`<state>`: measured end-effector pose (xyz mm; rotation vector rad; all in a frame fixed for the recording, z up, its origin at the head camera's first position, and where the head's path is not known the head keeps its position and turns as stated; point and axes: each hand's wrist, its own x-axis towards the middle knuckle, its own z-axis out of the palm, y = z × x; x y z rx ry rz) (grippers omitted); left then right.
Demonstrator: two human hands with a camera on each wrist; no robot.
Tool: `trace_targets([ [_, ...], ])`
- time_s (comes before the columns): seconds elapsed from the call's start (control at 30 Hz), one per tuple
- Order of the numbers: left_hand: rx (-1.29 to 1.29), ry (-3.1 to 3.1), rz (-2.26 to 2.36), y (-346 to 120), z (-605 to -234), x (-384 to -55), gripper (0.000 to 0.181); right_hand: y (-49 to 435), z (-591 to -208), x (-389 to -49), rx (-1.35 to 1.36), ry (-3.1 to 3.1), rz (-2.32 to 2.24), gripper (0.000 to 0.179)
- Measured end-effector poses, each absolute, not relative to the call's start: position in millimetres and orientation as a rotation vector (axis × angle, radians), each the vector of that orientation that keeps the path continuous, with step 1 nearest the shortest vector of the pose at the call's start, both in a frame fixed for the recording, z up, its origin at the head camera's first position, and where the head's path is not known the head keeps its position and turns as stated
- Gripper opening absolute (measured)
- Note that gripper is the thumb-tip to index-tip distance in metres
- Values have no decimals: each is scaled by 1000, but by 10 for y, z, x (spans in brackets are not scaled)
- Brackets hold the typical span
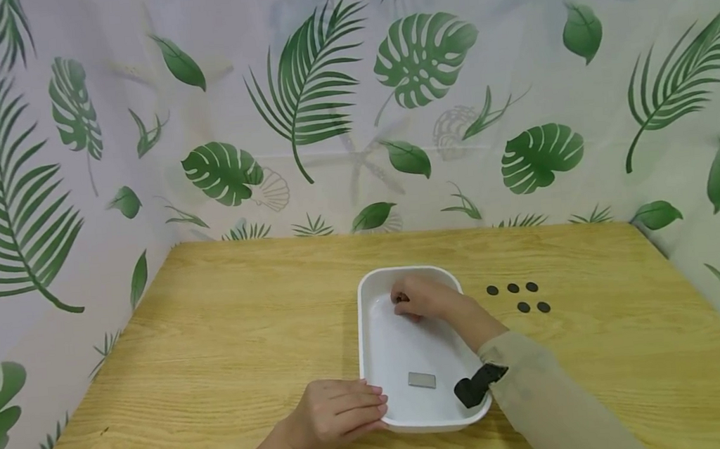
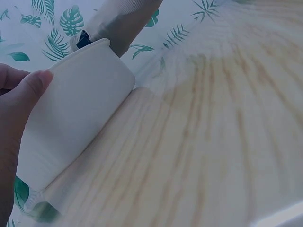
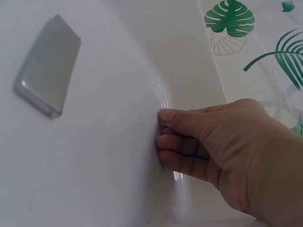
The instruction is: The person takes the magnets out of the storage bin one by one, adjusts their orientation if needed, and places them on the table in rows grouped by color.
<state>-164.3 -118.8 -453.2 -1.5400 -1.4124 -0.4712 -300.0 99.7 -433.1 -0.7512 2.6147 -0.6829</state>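
A white rectangular tray [image 1: 369, 336] with rounded corners sits on the table. My left hand [image 1: 343, 410] grips its near left corner; in the left wrist view the thumb [image 2: 35, 85] presses the outer wall. My right hand [image 1: 423, 296] reaches inside, by the far end. Its thumb and fingers are curled together close to the tray's inner wall [image 3: 184, 52], pinching a small dark thing that looks like a black disc [image 1: 402, 298], mostly hidden by the fingers. A flat grey metal block [image 1: 422, 380] lies on the tray floor toward the near end.
Several black discs [image 1: 513, 288] lie in two rows on the wooden table [image 1: 247, 318], right of the tray. A leaf-patterned cloth [image 1: 326, 114] stands behind and at both sides. A black strap [image 1: 480, 384] hangs at the right sleeve, over the tray's near right corner.
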Motion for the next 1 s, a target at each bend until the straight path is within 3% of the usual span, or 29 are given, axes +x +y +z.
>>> trace_targets([
  [0.27,-1544,-1416,-463,-1205,-4579,-1669,16,1007,-4361,-3035,-717,2628,-845,21],
  [0.77,-1540,-1434,-469,-1209,-4574,-1649,16,976,-4310,-3006,-645,2576,-1097,26],
  [1.0,-1536,-1434,-476,-1204,-4547,-1641,15,990,-4323,-3014,-761,2603,-1100,21],
])
